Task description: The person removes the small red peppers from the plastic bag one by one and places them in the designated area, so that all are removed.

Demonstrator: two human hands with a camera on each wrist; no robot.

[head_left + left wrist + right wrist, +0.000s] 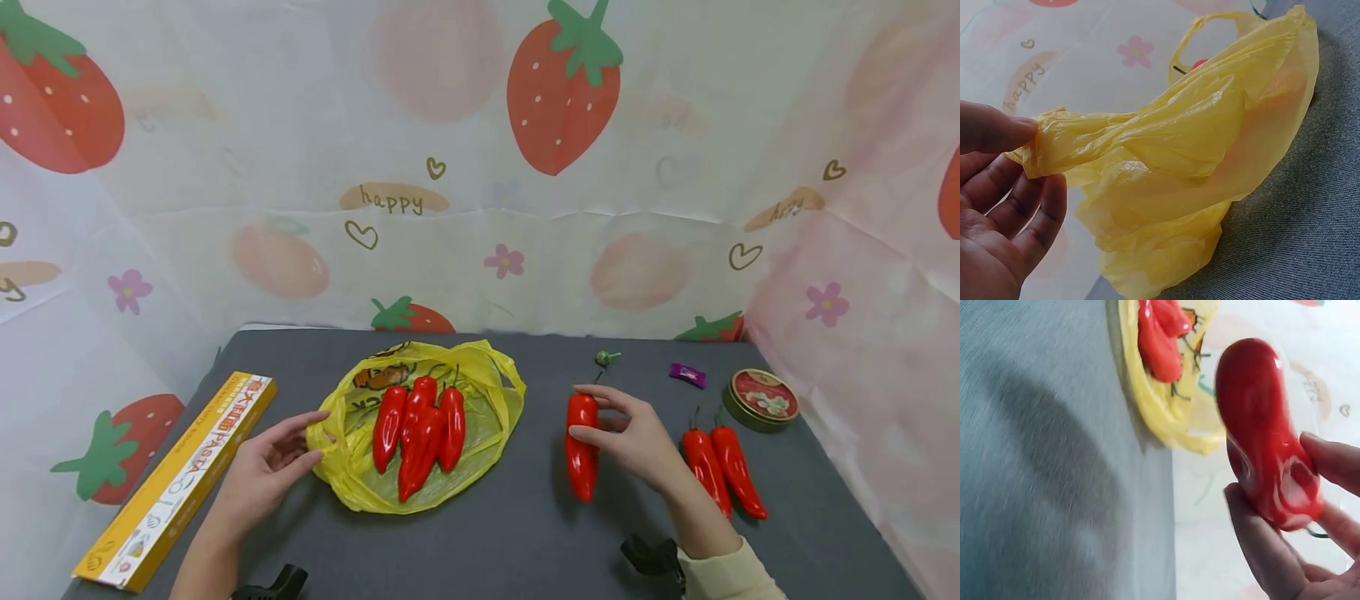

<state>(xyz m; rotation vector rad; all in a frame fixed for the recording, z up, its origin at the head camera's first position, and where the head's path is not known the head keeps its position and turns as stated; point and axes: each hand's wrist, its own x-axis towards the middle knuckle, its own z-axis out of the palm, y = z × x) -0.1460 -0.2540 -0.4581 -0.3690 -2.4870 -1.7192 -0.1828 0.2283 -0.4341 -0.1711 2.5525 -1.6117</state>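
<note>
My left hand (pixel 266 471) pinches the left rim of a yellow plastic bag (pixel 341 467) between thumb and fingers. In the left wrist view, the bag (pixel 1166 150) stretches away from that pinch. Several glossy red chili peppers (pixel 422 442) lie inside the opened bag. To the bag's right, my right hand (pixel 637 433) grips another red chili pepper (pixel 582 450) near its stem end, tip pointing down. The right wrist view shows this pepper (pixel 1260 425) held above the cloth, its shadow below. Two more red peppers (pixel 720 467) lie right of that hand, partly behind the forearm.
A yellow pasta box (pixel 180 475) lies along the table's left side. At the right stand a round tin (pixel 763 398) with a red lid and a small purple wrapped candy (pixel 687 375). A small green stem piece (pixel 604 358) shows beyond the held pepper. Strawberry-print cloth (pixel 480 267) hangs behind.
</note>
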